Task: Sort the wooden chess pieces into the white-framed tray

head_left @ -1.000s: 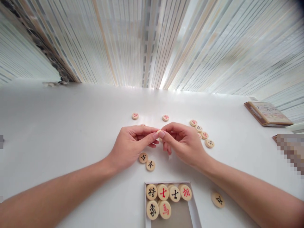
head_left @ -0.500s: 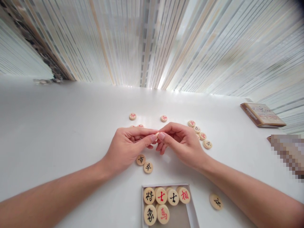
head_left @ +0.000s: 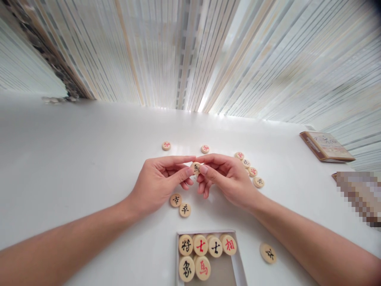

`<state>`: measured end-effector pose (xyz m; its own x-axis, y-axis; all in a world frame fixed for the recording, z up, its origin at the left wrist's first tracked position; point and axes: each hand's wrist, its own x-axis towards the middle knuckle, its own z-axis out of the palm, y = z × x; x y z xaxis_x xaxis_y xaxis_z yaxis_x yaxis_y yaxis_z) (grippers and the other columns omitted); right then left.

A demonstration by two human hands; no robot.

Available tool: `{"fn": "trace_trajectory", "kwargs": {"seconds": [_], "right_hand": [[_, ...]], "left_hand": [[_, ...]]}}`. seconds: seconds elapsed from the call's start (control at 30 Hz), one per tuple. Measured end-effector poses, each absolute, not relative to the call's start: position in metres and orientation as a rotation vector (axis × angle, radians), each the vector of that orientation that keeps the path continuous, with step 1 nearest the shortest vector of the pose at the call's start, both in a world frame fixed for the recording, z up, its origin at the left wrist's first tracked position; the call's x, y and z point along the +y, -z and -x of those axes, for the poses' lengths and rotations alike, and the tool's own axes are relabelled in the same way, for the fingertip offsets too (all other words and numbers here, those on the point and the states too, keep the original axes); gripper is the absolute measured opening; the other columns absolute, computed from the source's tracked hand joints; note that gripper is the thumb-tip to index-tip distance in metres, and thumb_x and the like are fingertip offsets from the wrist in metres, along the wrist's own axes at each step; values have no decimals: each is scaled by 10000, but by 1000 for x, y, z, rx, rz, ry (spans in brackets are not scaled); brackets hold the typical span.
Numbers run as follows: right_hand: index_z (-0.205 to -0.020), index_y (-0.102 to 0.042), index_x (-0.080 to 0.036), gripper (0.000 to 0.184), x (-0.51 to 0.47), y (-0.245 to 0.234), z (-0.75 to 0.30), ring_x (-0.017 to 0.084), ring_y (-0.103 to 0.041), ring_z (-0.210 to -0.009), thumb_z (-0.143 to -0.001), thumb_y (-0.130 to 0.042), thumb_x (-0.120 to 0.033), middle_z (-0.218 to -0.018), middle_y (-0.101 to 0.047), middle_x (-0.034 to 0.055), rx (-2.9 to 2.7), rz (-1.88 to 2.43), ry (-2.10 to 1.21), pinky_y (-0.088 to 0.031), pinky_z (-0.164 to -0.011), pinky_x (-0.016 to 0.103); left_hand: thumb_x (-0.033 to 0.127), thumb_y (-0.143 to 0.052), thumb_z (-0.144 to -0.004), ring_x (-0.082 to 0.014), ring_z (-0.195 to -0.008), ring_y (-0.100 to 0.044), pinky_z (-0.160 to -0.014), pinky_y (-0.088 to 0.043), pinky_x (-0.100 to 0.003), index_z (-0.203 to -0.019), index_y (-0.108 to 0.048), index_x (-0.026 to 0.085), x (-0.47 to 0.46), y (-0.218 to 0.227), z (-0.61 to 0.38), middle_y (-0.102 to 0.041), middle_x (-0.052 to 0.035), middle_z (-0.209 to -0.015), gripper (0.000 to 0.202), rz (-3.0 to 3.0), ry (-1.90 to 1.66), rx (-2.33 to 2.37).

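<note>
A round wooden Chinese chess piece (head_left: 195,168) with a black character faces me above the table, pinched from both sides. My left hand (head_left: 162,180) grips its left edge between thumb and fingers; my right hand (head_left: 228,178) grips the right edge the same way. Just below my left hand lie two black-marked pieces (head_left: 185,209), touching each other. In front of me a shallow open box (head_left: 222,272) holds pieces with red and black characters, a full row at the back and two more in the row before it. Whatever lies behind my hands is hidden.
Red-marked pieces (head_left: 166,145) lie toward the back of the white table (head_left: 74,167). A cluster of several pieces (head_left: 253,172) is right of my right hand, and one black-marked piece (head_left: 268,253) lies by my right forearm. A brown box (head_left: 327,147) sits far right, before a string curtain (head_left: 154,51).
The chess piece between my fingers has turned so that its black character now shows; before, mostly its edge was visible. Both hands stay in nearly the same place.
</note>
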<state>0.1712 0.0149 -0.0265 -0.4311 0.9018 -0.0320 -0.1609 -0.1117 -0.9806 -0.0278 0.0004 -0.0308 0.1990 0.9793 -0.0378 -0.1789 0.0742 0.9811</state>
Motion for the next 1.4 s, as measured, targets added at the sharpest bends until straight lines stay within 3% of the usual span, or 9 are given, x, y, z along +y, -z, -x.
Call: {"fn": "trace_trajectory", "kwargs": {"seconds": [0.17,0.37,0.67,1.0,1.4], "right_hand": [[-1114,-805,-179,315,18,25,-173,174,-773,-595,-869,-887,-358,-738,-775,28,-1323,839,-1730,-656,-505,246],[-1136,-798,-155,441,19,26,-174,186,-783,-612,-774,-961,-345,-750,-800,45,-1336,856,-1764,-671,-537,260],[-909,-740,-163,413,19,26,-173,161,-751,-545,-652,-1030,-304,-702,-799,40,-1272,902,-1817,-638,-495,229],[-808,-662,-170,387,19,26,-173,128,-698,-505,-702,-1007,-311,-635,-756,16,-1317,934,-1768,-581,-456,194],[-779,-655,-165,352,13,26,-170,121,-684,-481,-795,-948,-360,-619,-749,20,-1365,955,-1646,-570,-451,189]], "left_hand": [[183,-886,-811,-113,-588,-713,-607,-628,-201,-1056,-878,214,1,29,27,-818,-23,-749,247,-1089,-1107,905],[241,-884,-837,-143,-612,-730,-640,-648,-247,-1125,-863,187,0,28,28,-811,-43,-751,293,-1155,-1072,920],[228,-861,-877,-167,-758,-796,-700,-652,-236,-1120,-855,209,-2,33,27,-842,-54,-889,244,-1183,-1062,880],[240,-834,-908,-179,-755,-798,-703,-661,-249,-1012,-865,194,-7,32,26,-830,-55,-853,118,-1274,-1073,903],[87,-807,-887,-184,-832,-825,-831,-686,-266,-1020,-840,166,-4,33,26,-828,-33,-882,158,-1230,-1071,784]]}}
